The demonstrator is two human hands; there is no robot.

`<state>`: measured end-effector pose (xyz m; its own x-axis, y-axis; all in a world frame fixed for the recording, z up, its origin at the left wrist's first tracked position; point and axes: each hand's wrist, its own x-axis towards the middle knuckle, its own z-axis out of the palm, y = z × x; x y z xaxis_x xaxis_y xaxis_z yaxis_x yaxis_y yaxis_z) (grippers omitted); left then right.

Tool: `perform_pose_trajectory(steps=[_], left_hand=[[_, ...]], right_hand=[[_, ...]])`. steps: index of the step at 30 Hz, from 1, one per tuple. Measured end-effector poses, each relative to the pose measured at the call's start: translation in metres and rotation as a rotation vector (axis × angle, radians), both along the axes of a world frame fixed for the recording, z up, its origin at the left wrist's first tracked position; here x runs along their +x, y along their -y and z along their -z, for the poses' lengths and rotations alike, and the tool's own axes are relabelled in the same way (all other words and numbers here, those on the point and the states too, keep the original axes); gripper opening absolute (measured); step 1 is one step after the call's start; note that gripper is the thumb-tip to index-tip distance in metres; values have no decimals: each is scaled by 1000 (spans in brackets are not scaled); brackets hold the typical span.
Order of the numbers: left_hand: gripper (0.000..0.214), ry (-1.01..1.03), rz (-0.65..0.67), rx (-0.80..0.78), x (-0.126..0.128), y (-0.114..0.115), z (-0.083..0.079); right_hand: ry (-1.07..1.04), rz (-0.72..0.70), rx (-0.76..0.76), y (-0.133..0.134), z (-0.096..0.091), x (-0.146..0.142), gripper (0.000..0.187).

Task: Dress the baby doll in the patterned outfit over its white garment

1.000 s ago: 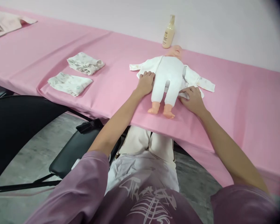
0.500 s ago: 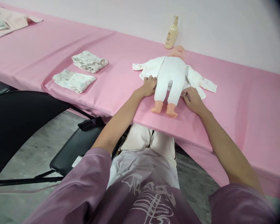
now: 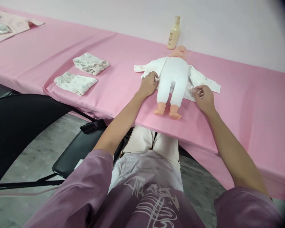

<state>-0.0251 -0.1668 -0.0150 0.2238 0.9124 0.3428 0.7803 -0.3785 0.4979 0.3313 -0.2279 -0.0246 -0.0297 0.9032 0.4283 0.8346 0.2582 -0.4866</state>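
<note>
A baby doll (image 3: 174, 74) with a white cloth body lies on its back on the pink-covered table (image 3: 123, 104), feet towards me. Its arms are in the sleeves of a small white jacket (image 3: 201, 78), whose front hangs open to both sides. My left hand (image 3: 149, 84) is closed on the jacket's front panel beside the doll's hip. At the other side, my right hand (image 3: 204, 97) pinches the edge of the opposite panel, a little out from the doll's leg. Parts of both panels are hidden by my fingers.
Behind the doll's head a pump bottle (image 3: 173, 34) stands by the wall. Two folded patterned cloths (image 3: 76, 83) lie to the left. A pink cloth (image 3: 16, 25) is at the far left. A black folding chair (image 3: 71, 158) holds a phone (image 3: 92, 126).
My right hand has moved outward and slightly up, bringing the jacket's edge with it. The left hand has shifted a little up and left along its panel. The doll stays in place.
</note>
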Motion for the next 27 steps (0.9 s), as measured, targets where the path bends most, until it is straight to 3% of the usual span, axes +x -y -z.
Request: perform_pose_trajectory(steps=[4,8,15,23,27], left_hand=[[61,-13,-277,11,-11,-7,8],[73,3,-365,-16,-18,-10,17],[67,33,-419,-81,-18,-11,10],[42,107,-480,-104,-28,-32,19],[28,160,-531,-76,-23,-24,10]], right_hand=[[20,313,-5,-10,9,30,33],[46,499,-160,-12,8,46,47],[-2,480,-284,-11,-3,40,43],[-98,446,-349,-9,-12,31,43],[-214,421,-301,-12,-6,41,22]])
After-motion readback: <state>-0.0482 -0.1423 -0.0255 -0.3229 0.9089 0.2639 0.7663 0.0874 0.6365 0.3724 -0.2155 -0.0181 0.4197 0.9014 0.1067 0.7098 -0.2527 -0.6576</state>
